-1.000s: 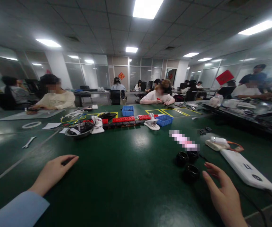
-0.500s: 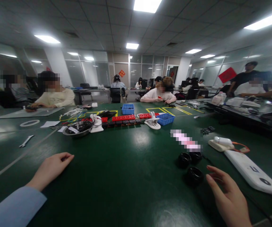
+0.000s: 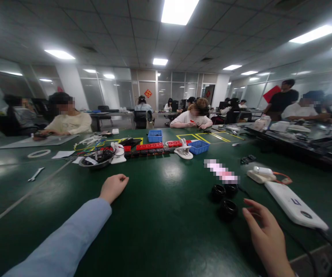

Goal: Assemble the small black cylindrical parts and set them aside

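My left hand (image 3: 113, 188), in a light blue sleeve, hovers over the green table (image 3: 166, 223) left of the middle. Its fingers are curled together; whatever lies inside them, if anything, is hidden. On the right, my right hand (image 3: 265, 229) is open, with thumb and fingers apart and nothing between them. Just left of its fingertips sits a black ring-shaped piece (image 3: 228, 209), a small gap away. Two similar pieces, a left one (image 3: 218, 192) and a rear one (image 3: 231, 189), stand close behind it. A pixelated pink strip (image 3: 220, 171) lies beyond them.
A white power bank-like device (image 3: 295, 206) with a cable lies at the right. Across the table are a metal bowl of cables (image 3: 95, 164), red strips (image 3: 149, 146), a white clip (image 3: 183, 150) and a blue bin (image 3: 199, 147). A wrench (image 3: 35, 174) lies left. People sit beyond.
My left hand has moved right and farther forward, its fingers more curled. My right hand stays open beside the black pieces. The view has shifted slightly.
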Demonstrator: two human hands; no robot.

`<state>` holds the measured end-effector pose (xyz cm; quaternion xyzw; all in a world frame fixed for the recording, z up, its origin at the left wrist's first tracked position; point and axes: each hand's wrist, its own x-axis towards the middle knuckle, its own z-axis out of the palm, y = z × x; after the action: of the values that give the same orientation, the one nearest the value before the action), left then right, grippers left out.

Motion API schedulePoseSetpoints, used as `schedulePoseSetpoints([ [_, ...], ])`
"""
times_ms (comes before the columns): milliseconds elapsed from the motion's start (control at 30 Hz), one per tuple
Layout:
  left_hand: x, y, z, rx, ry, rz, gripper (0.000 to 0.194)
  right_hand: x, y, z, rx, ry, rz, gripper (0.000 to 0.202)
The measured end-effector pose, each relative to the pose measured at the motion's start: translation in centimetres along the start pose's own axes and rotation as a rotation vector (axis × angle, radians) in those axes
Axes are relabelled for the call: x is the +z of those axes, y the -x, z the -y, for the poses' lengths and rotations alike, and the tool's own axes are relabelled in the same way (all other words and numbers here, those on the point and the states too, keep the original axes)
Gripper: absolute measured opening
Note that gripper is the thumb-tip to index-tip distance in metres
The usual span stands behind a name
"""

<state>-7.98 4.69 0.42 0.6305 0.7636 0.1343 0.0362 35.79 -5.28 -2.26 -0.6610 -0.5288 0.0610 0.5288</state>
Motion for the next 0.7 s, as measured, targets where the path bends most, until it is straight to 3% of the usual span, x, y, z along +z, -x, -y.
schedulePoseSetpoints([
  [367,3.4,1.7,-12.9,0.252,0.039,0.054,0.021,-0.1,0.1,-0.2,-0.049,-0.017,-0.009,0.047],
  [500,3.9,3.0,-15.4,0.321,0.055,0.067,0.021,-0.1,0.1,0.0,-0.063,-0.014,-0.013,0.045],
  [700,3.6,5.8,-17.2,0.447,0.100,0.101,0.021,-0.4,0.4,0.4,-0.142,-0.003,-0.067,0.040],
])
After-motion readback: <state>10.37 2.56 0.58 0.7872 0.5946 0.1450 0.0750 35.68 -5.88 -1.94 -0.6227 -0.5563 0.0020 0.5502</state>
